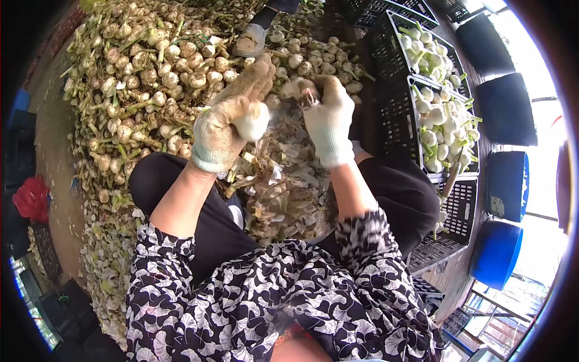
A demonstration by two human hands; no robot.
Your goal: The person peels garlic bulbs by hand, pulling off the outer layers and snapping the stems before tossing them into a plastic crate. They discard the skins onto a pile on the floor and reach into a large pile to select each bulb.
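Observation:
Both my hands wear whitish knit gloves with brown stains. My left hand (226,123) grips a white garlic bulb (251,123) near its thumb, while its other fingers point up and away. To the right, apart from that bulb, my right hand (329,114) has curled fingers pinching a brownish, shrivelled piece of garlic skin (309,98), slightly blurred. Below and between the hands lies a heap of loose papery garlic peelings (283,199), between my legs.
A large pile of unpeeled garlic (139,72) spreads ahead and left. Black crates (395,114) of cleaned white garlic (443,123) with green stems stand at right. Blue barrels (497,253) line the right edge. Another person's shoe (251,41) rests at the pile. A red bag (31,199) lies far left.

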